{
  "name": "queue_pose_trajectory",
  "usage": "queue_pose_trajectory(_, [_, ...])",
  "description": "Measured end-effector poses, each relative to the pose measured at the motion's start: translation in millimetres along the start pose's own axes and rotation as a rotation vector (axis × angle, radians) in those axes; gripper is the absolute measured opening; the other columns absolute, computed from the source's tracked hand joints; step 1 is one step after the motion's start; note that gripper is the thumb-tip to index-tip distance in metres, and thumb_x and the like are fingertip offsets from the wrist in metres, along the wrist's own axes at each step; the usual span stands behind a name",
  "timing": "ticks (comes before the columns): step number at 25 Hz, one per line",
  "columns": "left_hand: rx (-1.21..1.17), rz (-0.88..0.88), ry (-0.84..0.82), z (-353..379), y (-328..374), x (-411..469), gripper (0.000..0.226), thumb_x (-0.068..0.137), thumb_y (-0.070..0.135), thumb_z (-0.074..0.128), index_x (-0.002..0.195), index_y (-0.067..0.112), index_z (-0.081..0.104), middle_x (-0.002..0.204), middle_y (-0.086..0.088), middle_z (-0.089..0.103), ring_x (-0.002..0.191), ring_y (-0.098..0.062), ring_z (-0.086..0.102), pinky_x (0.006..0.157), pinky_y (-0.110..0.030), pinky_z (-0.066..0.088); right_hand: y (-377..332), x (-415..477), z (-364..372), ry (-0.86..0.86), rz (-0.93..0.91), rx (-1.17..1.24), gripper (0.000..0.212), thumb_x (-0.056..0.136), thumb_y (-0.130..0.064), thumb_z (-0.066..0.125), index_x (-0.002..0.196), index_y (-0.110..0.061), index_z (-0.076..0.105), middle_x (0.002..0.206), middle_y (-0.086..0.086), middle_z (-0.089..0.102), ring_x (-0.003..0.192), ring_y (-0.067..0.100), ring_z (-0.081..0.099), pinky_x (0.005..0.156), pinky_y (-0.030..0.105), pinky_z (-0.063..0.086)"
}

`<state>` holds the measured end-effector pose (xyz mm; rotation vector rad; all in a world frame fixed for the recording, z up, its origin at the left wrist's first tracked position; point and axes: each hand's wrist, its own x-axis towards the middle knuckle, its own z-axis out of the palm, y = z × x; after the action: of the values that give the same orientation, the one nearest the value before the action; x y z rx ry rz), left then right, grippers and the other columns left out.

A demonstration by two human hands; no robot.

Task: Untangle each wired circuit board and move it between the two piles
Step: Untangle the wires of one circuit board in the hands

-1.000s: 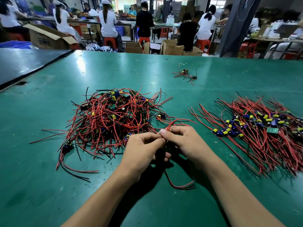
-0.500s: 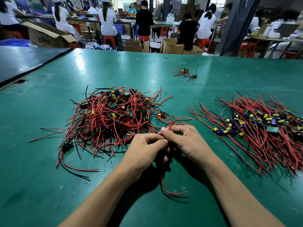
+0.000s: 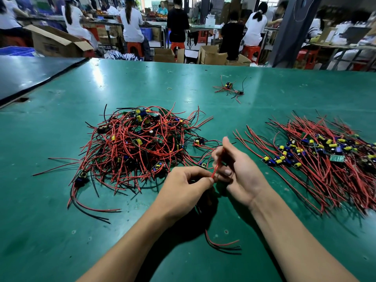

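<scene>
One red wire runs straight between my grips, which were bunched together a second ago: left grip pinches its lower end, right grip, now palm-up, the upper. Its board hides beneath them, right of the tangled pile; I judge it nearly free.

Electronics assembly workshop, probably: green bench mat, seated workers, cardboard boxes

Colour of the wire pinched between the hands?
The wire is red; head view shows it.

tangled pile left on table, sorted pile right, hands between, stray boards, perhaps two, behind
</scene>
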<state>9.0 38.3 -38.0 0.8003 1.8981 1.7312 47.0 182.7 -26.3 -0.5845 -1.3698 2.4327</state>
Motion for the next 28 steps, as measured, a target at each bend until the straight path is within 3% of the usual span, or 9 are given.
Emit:
queue_pose_trajectory(3, [-0.001, 0.013, 0.050, 0.9, -0.6, 0.3, 0.017, 0.094, 0.016, 0.064, 0.081, 0.013, 0.075, 0.059, -0.010, 0.065, 0.047, -0.018, 0.057, 0.050, -0.027, 0.046, 5.4, -2.9, 0.8, -0.019, -0.064, -0.269, 0.044, 0.098, -0.045, 0.057, 0.068, -0.014, 0.067, 0.050, -0.003, 0.045, 0.035, 0.005, 0.033, 0.037, 0.016, 0.028])
queue_pose_trajectory(7, [-0.102, -0.064, 0.079, -1.7, -3.1, 1.8, 0.020, 0.095, 0.010, 0.060, 0.079, 0.003, 0.069, 0.055, -0.007, 0.062, 0.040, -0.019, 0.053, 0.042, -0.022, 0.044, 13.2, -11.7, -4.6, -0.274, -0.002, -0.269, 0.025, 0.090, -0.030, 0.075, 0.087, -0.005, 0.072, 0.065, 0.016, 0.062, 0.044, 0.025, 0.060, 0.045, 0.031, 0.052])
queue_pose_trajectory(10, [-0.110, -0.062, 0.048, -5.6, -2.8, 2.3, 0.018, 0.094, 0.012, 0.062, 0.082, 0.001, 0.071, 0.056, -0.008, 0.061, 0.041, -0.019, 0.051, 0.043, -0.020, 0.042, 11.2, -6.4, -8.5, -0.167, -0.124, -0.473, 0.030, 0.091, -0.036, 0.072, 0.085, -0.007, 0.077, 0.064, 0.008, 0.068, 0.049, 0.017, 0.061, 0.050, 0.025, 0.050])
queue_pose_trajectory(13, [-0.099, -0.049, -0.004, -7.5, -1.6, 0.8, 0.019, 0.093, 0.012, 0.063, 0.080, 0.000, 0.070, 0.056, -0.007, 0.062, 0.039, -0.018, 0.049, 0.042, -0.019, 0.040, 7.3, 0.3, -13.5, 0.085, -0.346, -0.656, 0.034, 0.094, -0.039, 0.068, 0.082, -0.008, 0.078, 0.042, -0.014, 0.050, 0.037, 0.000, 0.043, 0.043, 0.009, 0.031])
queue_pose_trajectory(16, [-0.080, -0.054, -0.059, -6.8, -0.5, 0.1, 0.020, 0.093, 0.014, 0.064, 0.080, 0.000, 0.070, 0.055, -0.006, 0.062, 0.038, -0.017, 0.049, 0.043, -0.019, 0.041, 4.9, 4.1, -15.8, 0.185, -0.348, -0.420, 0.035, 0.096, -0.036, 0.066, 0.078, -0.007, 0.074, 0.041, -0.010, 0.032, 0.034, 0.005, 0.024, 0.036, 0.017, 0.019])
queue_pose_trajectory(22, [-0.078, -0.063, -0.116, -7.7, 1.3, -0.8, 0.018, 0.093, 0.014, 0.064, 0.082, 0.001, 0.071, 0.057, -0.007, 0.061, 0.038, -0.016, 0.050, 0.042, -0.018, 0.040, -1.8, 5.2, -6.0, 0.086, 0.012, 0.138, 0.048, 0.102, -0.040, 0.052, 0.061, -0.015, 0.052, 0.054, -0.002, 0.043, 0.029, 0.002, 0.023, 0.029, 0.015, 0.018])
queue_pose_trajectory(24, [-0.086, -0.077, -0.107, -8.1, 1.4, -1.5, 0.018, 0.092, 0.014, 0.064, 0.084, 0.000, 0.071, 0.057, -0.009, 0.061, 0.038, -0.017, 0.050, 0.041, -0.018, 0.040, -1.8, 4.9, -8.6, 0.060, 0.005, 0.080, 0.049, 0.097, -0.045, 0.055, 0.060, -0.014, 0.056, 0.059, 0.000, 0.042, 0.031, 0.003, 0.023, 0.029, 0.015, 0.019])
queue_pose_trajectory(26, [-0.121, -0.096, -0.071, -7.3, 1.7, -0.7, 0.019, 0.093, 0.014, 0.063, 0.084, -0.002, 0.069, 0.055, -0.009, 0.060, 0.037, -0.017, 0.049, 0.041, -0.018, 0.039, 2.2, 1.7, -10.0, 0.024, -0.070, -0.142, 0.048, 0.086, -0.053, 0.063, 0.067, -0.010, 0.067, 0.059, 0.001, 0.043, 0.035, 0.005, 0.028, 0.032, 0.017, 0.023])
queue_pose_trajectory(28, [-0.182, -0.121, -0.021, -6.5, 2.1, 0.0, 0.021, 0.094, 0.014, 0.062, 0.086, -0.005, 0.067, 0.054, -0.009, 0.059, 0.035, -0.016, 0.047, 0.039, -0.018, 0.038, 8.9, -3.2, -10.0, -0.129, -0.069, -0.299, 0.044, 0.081, -0.052, 0.074, 0.079, -0.008, 0.075, 0.057, 0.006, 0.050, 0.039, 0.011, 0.042, 0.040, 0.019, 0.036])
